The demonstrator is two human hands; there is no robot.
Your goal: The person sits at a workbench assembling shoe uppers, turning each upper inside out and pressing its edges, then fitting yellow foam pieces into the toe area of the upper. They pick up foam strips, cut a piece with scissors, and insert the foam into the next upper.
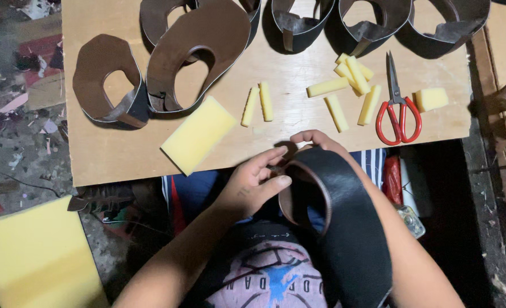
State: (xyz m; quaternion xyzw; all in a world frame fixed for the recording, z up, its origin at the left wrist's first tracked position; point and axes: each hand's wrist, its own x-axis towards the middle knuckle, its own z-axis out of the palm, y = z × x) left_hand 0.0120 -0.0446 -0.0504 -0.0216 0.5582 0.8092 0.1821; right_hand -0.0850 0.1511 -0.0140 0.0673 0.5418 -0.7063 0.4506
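Over my lap I hold a black leather shoe upper [344, 211], curved into a loop with a brown inner lining. My right hand [315, 140] grips its far edge from behind, fingers curled over the top. Fingers of my left hand [253, 182] press on the near rim of the loop, thumb against the brown lining. Both hands sit just below the front edge of the wooden board [122, 154].
On the board lie several brown and black shoe uppers [196, 51], a yellow foam block [199, 134], several cut foam sticks [344, 85], a small foam cube [431, 98] and red-handled scissors [398, 105]. A large foam sheet [36, 256] lies on the littered floor at left.
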